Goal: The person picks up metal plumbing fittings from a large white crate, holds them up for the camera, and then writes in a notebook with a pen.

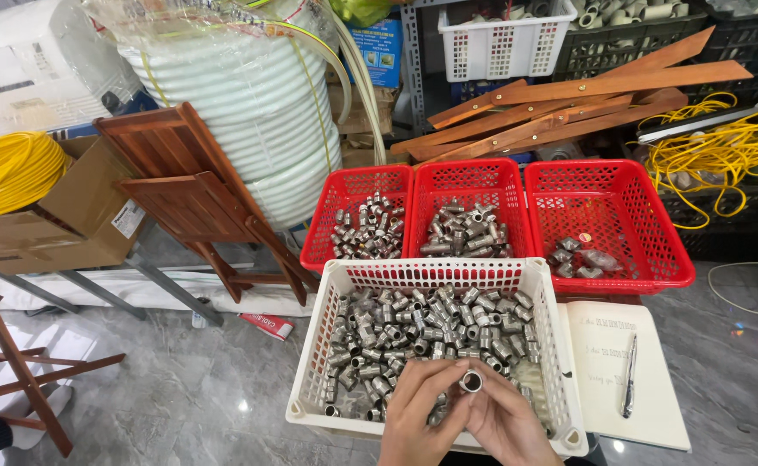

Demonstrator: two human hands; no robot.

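Short metal pipe fitting (471,381) sits pinched btwn both hands just above the near end of the white basket (560,345): left hand (422,418) fingers (444,376) press on it from the left, right hand (506,423) fingers from below-right, so both touch it, neither nearer. Its long axis runs roughly toward the camera, open bore facing up at the viewer, w/ the heap of similar fittings (430,324) in the basket directly beyond and below it.
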